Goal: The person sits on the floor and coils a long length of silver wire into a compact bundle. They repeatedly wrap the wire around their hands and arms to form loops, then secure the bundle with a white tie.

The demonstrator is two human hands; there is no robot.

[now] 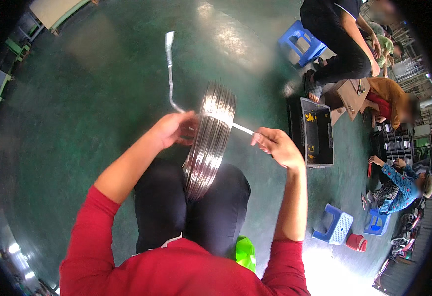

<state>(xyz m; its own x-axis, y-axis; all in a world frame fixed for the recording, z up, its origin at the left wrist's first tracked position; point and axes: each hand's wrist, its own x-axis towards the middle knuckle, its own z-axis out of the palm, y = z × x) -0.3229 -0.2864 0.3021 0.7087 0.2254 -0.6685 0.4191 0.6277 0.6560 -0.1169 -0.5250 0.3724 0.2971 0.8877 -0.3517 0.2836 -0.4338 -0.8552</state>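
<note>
A coil of shiny metal wire (211, 133) stands on edge on my lap, leaning between my knees. A thin whitish strip (242, 129) wraps over its upper part and sticks out on both sides. The strip's long, bent free tail rises to the far left. My left hand (176, 129) is at the coil's left side, fingers curled at the strip where it meets the wire; the fingertips are partly hidden. On the right, my right hand (278, 146) pinches the strip's short end between thumb and fingers, a little away from the coil.
A black crate (317, 133) with yellow bits inside stands on the green floor to the right. Beyond it are a wooden bench (353, 96), blue stools (335, 224), a red container (356, 242) and several people at work. A bright green bag (245, 253) lies by my right thigh.
</note>
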